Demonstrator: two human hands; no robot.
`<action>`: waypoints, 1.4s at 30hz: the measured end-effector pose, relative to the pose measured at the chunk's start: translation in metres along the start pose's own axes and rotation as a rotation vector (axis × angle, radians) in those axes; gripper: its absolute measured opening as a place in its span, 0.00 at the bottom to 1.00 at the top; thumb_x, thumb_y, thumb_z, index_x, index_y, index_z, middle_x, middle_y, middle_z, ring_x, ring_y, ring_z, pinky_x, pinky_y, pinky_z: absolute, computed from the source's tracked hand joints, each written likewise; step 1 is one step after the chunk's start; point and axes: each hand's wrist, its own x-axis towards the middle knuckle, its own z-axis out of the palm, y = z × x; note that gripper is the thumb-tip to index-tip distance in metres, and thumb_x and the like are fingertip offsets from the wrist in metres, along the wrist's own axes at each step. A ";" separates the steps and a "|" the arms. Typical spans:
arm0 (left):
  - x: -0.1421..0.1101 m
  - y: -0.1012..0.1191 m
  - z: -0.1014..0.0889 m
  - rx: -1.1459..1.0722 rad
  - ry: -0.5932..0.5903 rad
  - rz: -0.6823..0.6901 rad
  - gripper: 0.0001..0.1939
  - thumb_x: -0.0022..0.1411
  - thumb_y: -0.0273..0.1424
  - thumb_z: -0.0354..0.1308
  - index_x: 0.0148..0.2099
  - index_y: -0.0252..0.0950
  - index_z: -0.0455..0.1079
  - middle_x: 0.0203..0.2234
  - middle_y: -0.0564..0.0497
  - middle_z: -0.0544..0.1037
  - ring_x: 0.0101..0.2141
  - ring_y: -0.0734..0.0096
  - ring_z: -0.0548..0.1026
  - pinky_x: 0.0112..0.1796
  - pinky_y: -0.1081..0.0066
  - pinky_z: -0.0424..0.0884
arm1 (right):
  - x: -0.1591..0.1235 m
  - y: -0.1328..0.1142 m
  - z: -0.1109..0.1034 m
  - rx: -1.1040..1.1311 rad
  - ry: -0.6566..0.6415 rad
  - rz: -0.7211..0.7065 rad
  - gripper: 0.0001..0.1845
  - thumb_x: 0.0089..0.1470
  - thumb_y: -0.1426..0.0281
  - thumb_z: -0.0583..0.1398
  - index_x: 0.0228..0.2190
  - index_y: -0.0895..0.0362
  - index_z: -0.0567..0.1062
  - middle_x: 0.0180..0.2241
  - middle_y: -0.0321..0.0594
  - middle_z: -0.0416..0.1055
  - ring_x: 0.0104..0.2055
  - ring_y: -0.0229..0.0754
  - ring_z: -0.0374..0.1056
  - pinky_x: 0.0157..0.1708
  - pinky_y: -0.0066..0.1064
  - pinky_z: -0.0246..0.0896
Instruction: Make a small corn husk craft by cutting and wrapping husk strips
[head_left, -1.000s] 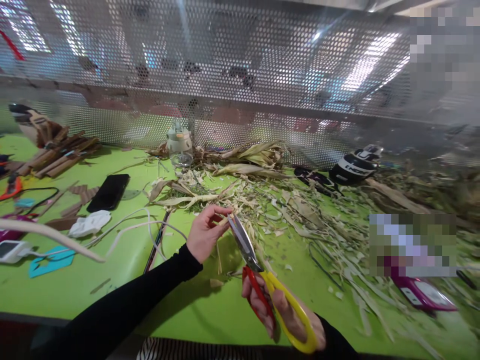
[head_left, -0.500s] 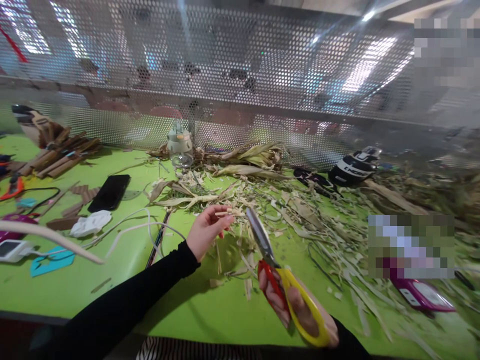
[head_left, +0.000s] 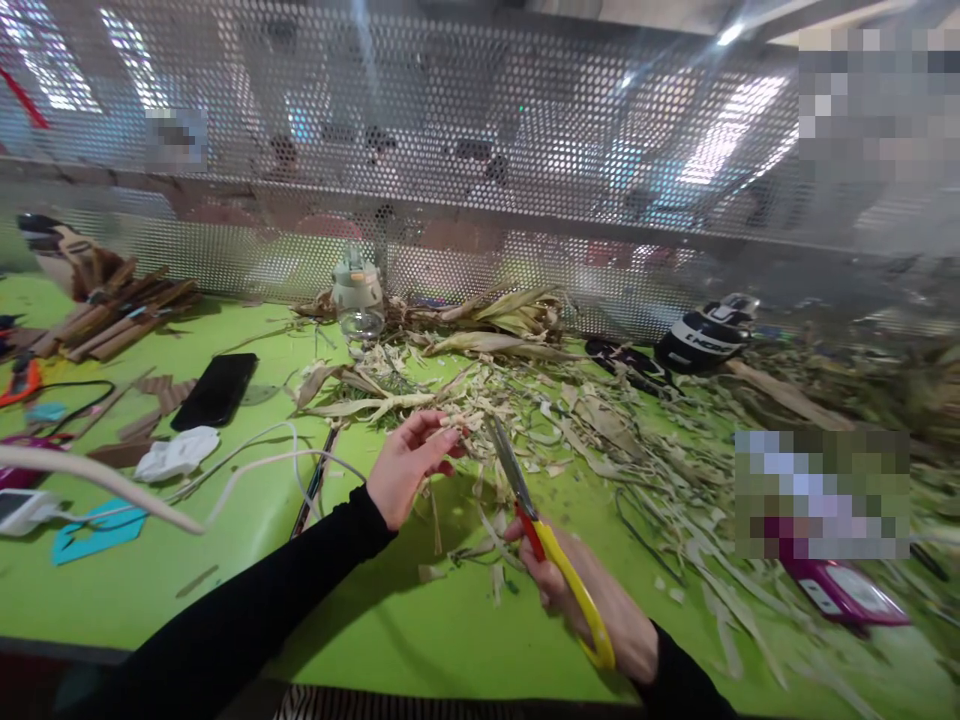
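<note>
Near the middle of the table, my left hand [head_left: 412, 468] pinches a small pale strip of plant [head_left: 459, 425] between thumb and fingers. A pair of scissors [head_left: 559, 555] with red and yellow handles is gripped in my right hand [head_left: 592, 590]. Its blades point up and to the left, their tips just right of the pale strip, and they look closed or nearly so. Cut scraps of dried corn husk [head_left: 480, 385] lie beyond both hands. The exact shape of the strip is partly covered by my fingers.
A clear bottle [head_left: 360, 300] stands behind the scraps, before a perforated metal screen [head_left: 450, 180]. A black phone [head_left: 216, 390], cables [head_left: 255, 450] and brown sticks [head_left: 124, 315] lie left. Husk strips [head_left: 697, 520], a black bottle [head_left: 705, 335] and a magenta device [head_left: 847, 585] are right.
My right hand has turned the scissors, so their handles show more edge-on and the blades sit closer together. My left hand has barely moved and still pinches the strip.
</note>
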 end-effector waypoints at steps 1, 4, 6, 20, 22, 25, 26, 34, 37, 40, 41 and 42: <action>0.000 0.000 0.000 -0.006 0.003 0.000 0.16 0.47 0.34 0.67 0.37 0.36 0.67 0.29 0.54 0.77 0.27 0.77 0.75 0.25 0.79 0.69 | 0.003 0.002 -0.005 -0.043 0.021 0.022 0.26 0.51 0.45 0.51 0.36 0.56 0.67 0.22 0.32 0.59 0.20 0.33 0.54 0.20 0.28 0.57; -0.001 0.002 0.002 -0.002 0.009 -0.005 0.15 0.48 0.34 0.66 0.36 0.35 0.67 0.29 0.53 0.77 0.27 0.77 0.75 0.26 0.78 0.70 | 0.009 0.007 -0.026 -0.352 0.174 0.204 0.26 0.51 0.48 0.53 0.37 0.58 0.68 0.24 0.39 0.66 0.22 0.40 0.61 0.24 0.36 0.62; -0.002 0.003 0.003 0.008 -0.014 -0.030 0.15 0.48 0.34 0.66 0.37 0.34 0.68 0.31 0.51 0.78 0.28 0.76 0.76 0.28 0.76 0.72 | 0.011 0.005 -0.040 -0.587 0.223 0.226 0.26 0.50 0.49 0.55 0.40 0.59 0.69 0.27 0.44 0.69 0.26 0.47 0.66 0.28 0.42 0.64; -0.005 0.016 0.002 0.378 -0.182 -0.116 0.15 0.50 0.39 0.64 0.30 0.32 0.66 0.20 0.55 0.72 0.21 0.80 0.70 0.23 0.78 0.68 | 0.065 -0.059 -0.013 -0.493 0.204 -0.508 0.12 0.60 0.68 0.53 0.27 0.58 0.71 0.23 0.37 0.67 0.25 0.36 0.61 0.25 0.27 0.56; -0.005 0.017 0.000 0.411 -0.214 -0.113 0.14 0.53 0.38 0.62 0.30 0.32 0.66 0.20 0.55 0.72 0.21 0.81 0.69 0.24 0.78 0.67 | 0.063 -0.054 -0.014 -0.445 0.217 -0.484 0.13 0.59 0.69 0.53 0.25 0.57 0.69 0.21 0.34 0.64 0.23 0.34 0.59 0.23 0.26 0.53; -0.005 0.017 -0.001 0.436 -0.246 -0.116 0.12 0.55 0.36 0.60 0.30 0.32 0.65 0.21 0.55 0.72 0.21 0.82 0.68 0.26 0.77 0.67 | 0.058 -0.049 -0.014 -0.377 0.239 -0.423 0.14 0.59 0.68 0.53 0.23 0.57 0.69 0.20 0.33 0.63 0.22 0.33 0.57 0.22 0.25 0.51; -0.005 0.018 -0.002 0.446 -0.252 -0.115 0.12 0.55 0.36 0.60 0.30 0.32 0.65 0.21 0.55 0.72 0.21 0.82 0.68 0.26 0.77 0.67 | 0.056 -0.048 -0.014 -0.366 0.247 -0.412 0.14 0.59 0.68 0.53 0.23 0.57 0.69 0.20 0.33 0.63 0.22 0.33 0.57 0.22 0.25 0.51; -0.004 0.019 -0.002 0.481 -0.232 -0.129 0.09 0.54 0.33 0.61 0.34 0.32 0.68 0.26 0.52 0.74 0.27 0.79 0.72 0.30 0.76 0.68 | 0.061 -0.037 -0.011 -0.524 0.374 -0.648 0.07 0.57 0.73 0.56 0.28 0.57 0.71 0.25 0.37 0.71 0.27 0.36 0.64 0.27 0.28 0.60; -0.005 0.013 0.000 0.404 -0.217 -0.178 0.16 0.46 0.29 0.66 0.39 0.33 0.68 0.31 0.52 0.75 0.31 0.78 0.72 0.35 0.75 0.69 | 0.063 -0.035 -0.010 -0.650 0.377 -0.771 0.06 0.56 0.75 0.56 0.30 0.58 0.72 0.27 0.39 0.73 0.29 0.37 0.66 0.30 0.29 0.61; -0.006 0.008 0.003 0.349 -0.200 -0.186 0.16 0.43 0.27 0.68 0.35 0.31 0.68 0.27 0.54 0.73 0.27 0.81 0.70 0.32 0.77 0.67 | 0.061 -0.035 -0.007 -0.716 0.322 -0.816 0.07 0.57 0.75 0.55 0.29 0.59 0.72 0.27 0.40 0.73 0.29 0.38 0.65 0.29 0.29 0.61; -0.007 0.007 0.004 0.349 -0.189 -0.178 0.15 0.43 0.28 0.68 0.34 0.31 0.67 0.25 0.55 0.72 0.25 0.82 0.69 0.29 0.77 0.66 | 0.060 -0.036 -0.006 -0.712 0.303 -0.816 0.07 0.57 0.75 0.55 0.29 0.59 0.72 0.26 0.41 0.73 0.29 0.38 0.65 0.29 0.29 0.61; -0.008 0.006 0.005 0.352 -0.180 -0.169 0.15 0.43 0.28 0.68 0.33 0.31 0.67 0.25 0.56 0.71 0.24 0.83 0.68 0.28 0.78 0.65 | 0.059 -0.037 -0.005 -0.693 0.288 -0.810 0.07 0.57 0.75 0.54 0.28 0.59 0.71 0.26 0.41 0.72 0.29 0.38 0.65 0.29 0.29 0.61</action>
